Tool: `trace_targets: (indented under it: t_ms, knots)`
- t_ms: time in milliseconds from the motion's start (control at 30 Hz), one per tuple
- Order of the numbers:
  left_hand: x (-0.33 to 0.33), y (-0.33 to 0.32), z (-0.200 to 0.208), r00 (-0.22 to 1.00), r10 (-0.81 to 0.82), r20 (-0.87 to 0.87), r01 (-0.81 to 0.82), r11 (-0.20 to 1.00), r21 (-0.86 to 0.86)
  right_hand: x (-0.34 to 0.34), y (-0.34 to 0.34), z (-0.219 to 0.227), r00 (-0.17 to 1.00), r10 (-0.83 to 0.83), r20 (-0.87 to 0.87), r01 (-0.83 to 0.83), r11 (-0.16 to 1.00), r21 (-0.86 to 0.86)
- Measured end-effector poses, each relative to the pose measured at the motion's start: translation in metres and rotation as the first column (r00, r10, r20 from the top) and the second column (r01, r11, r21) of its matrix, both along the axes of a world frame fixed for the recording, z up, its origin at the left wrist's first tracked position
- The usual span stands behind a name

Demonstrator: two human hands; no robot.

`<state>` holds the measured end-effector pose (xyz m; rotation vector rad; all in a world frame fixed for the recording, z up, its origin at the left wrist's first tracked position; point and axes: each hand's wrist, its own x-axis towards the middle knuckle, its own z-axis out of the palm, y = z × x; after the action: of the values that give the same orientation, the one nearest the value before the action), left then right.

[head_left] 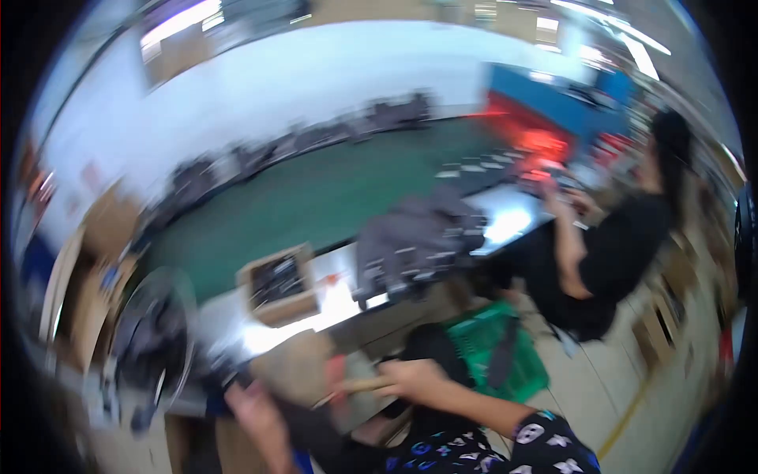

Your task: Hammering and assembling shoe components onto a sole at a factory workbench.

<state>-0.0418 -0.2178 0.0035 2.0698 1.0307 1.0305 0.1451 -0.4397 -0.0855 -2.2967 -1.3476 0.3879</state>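
Observation:
My right hand [416, 381] is closed round the pale wooden handle [365, 385] of a tool. A red band [337, 378] sits by the handle's far end, next to a broad tan block [294, 367]; blur hides whether the block is the tool's head. To the left, my left hand [259, 415] is smeared by motion, its fingers bent at a dark piece [225, 370] by the table's front edge. What that piece is cannot be made out. Beyond it, an open box [278, 284] holds small dark parts on the metal table edge [339, 296].
A green conveyor belt [316, 201] carries a row of dark grey pieces [292, 142]; more lie heaped [418, 237] on the near edge. A blue machine [545, 103] glows red at right, beside a seated person [608, 245]. A green crate [501, 351] stands below; cardboard boxes [99, 261] at left.

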Motion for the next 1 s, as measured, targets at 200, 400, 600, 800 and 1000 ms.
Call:
trace_targets:
  t_ms: [200, 400, 600, 800, 1000]
  knots:
    - [0.06, -0.002, -0.052, 0.896, 0.189, -0.402, -0.015, 0.918, 0.396, -0.014, -0.144, -0.043, 0.831, -0.517, -0.204, 0.556, 0.788, 0.266]
    - [0.126, 0.084, -0.024, 0.973, -0.033, -0.228, 0.137, 0.877, 0.46, -0.057, -0.174, -0.037, 0.522, -0.47, -0.712, 0.737, 0.669, 0.099]
    - [0.202, 0.154, -0.042, 0.902, -0.076, -0.424, 0.242, 0.904, 0.352, -0.052, -0.139, -0.045, 0.536, -0.378, -0.754, 0.707, 0.689, 0.157]
    - [0.185, 0.148, -0.033, 0.955, -0.18, -0.238, 0.242, 0.933, 0.266, -0.032, -0.094, -0.009, 0.675, -0.266, -0.689, 0.61, 0.726, 0.318]
    - [0.149, 0.1, -0.014, 0.953, -0.266, 0.145, 0.27, 0.963, -0.009, -0.003, -0.035, 0.04, 0.729, -0.009, -0.684, 0.473, 0.73, 0.494]
